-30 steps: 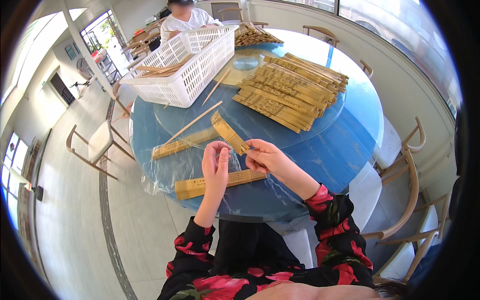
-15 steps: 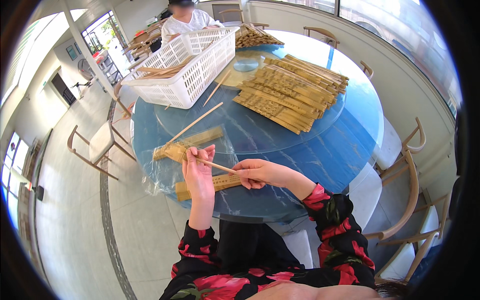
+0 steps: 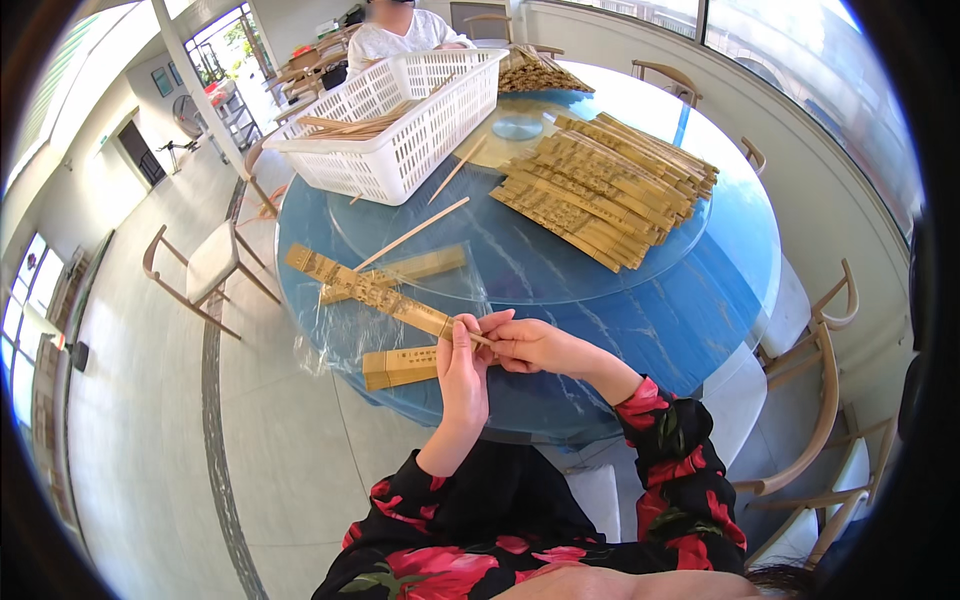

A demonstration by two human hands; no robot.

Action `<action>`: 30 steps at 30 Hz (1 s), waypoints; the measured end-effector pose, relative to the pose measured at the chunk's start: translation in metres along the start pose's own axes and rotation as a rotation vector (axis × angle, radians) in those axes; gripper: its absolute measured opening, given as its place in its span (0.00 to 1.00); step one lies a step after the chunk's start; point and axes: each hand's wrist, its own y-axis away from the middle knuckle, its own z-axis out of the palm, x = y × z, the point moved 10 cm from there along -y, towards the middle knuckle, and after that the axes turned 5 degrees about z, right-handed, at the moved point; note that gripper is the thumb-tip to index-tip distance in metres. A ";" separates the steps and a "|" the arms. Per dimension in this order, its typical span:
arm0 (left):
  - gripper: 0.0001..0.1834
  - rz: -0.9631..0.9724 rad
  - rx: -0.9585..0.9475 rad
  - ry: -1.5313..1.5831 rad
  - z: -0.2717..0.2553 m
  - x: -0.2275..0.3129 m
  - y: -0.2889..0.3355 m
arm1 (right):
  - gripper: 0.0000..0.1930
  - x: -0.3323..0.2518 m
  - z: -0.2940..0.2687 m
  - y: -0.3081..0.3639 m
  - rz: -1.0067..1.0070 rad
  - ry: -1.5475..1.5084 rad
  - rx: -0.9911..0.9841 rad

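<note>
A long tan printed paper sleeve (image 3: pixel 370 293) slants up to the left over the table, its near end pinched by my left hand (image 3: pixel 462 378). Out of that end comes a short length of pale wooden chopstick (image 3: pixel 480 340), which the closed fingers of my right hand (image 3: pixel 545 348) grip. Whether it is one stick or two I cannot tell. Both hands nearly touch. Below the held sleeve lies another paper sleeve (image 3: pixel 400 368), partly covered by my left hand. Behind, a further sleeve (image 3: pixel 430 264) rests by crumpled clear plastic, with a loose chopstick (image 3: pixel 412 233) slanting beside it.
A white slatted basket (image 3: pixel 400 165) with wooden sticks (image 3: pixel 350 128) stands far left on the round blue-covered table (image 3: pixel 640 310). A broad stack of paper sleeves (image 3: pixel 610 190) lies to its right, another pile (image 3: pixel 540 72) behind. Across sits a person (image 3: pixel 400 38); chairs (image 3: pixel 210 270) surround the table.
My left hand has shifted right along to the right hand. The chopstick, long and bare between my hands before, now shows only a short end, and the sleeve extends out to the left.
</note>
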 end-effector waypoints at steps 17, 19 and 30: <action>0.22 0.064 0.197 -0.073 -0.054 0.039 -0.024 | 0.16 -0.006 -0.007 0.008 0.086 0.326 0.061; 0.19 0.100 0.254 -0.180 -0.057 0.041 -0.021 | 0.17 -0.003 -0.003 0.007 0.072 0.349 0.033; 0.18 0.125 0.077 -0.383 -0.040 0.018 -0.005 | 0.19 -0.020 -0.019 0.006 -0.089 0.250 0.256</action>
